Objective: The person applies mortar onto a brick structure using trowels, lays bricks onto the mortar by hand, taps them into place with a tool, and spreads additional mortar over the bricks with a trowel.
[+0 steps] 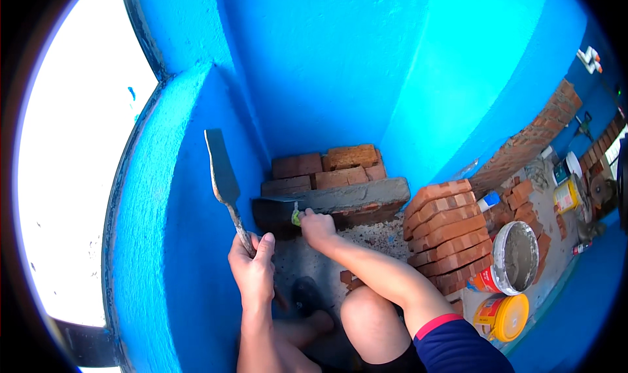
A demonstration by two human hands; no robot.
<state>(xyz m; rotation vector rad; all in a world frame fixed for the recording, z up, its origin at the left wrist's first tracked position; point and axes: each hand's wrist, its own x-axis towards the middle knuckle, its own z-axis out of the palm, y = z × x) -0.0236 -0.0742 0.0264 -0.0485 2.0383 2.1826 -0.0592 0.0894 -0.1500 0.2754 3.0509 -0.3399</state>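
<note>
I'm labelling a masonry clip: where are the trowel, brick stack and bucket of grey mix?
Trowel [224,169]: head view, middle of its blade.
Brick stack [451,232]: head view, middle of its side.
Bucket of grey mix [485,280]: head view, red wall.

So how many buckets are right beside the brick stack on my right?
2: the open bucket beside the brick stack, and the yellow-lidded bucket nearer you. More could be hidden.

Into a tight blue corner, hemmed in by bright painted walls, palest high on the right! Over to the left, blazing white through a big, dark-edged opening! Down below, grey floor, strewn with grit, and away right, low bare brickwork set against the blue.
</note>
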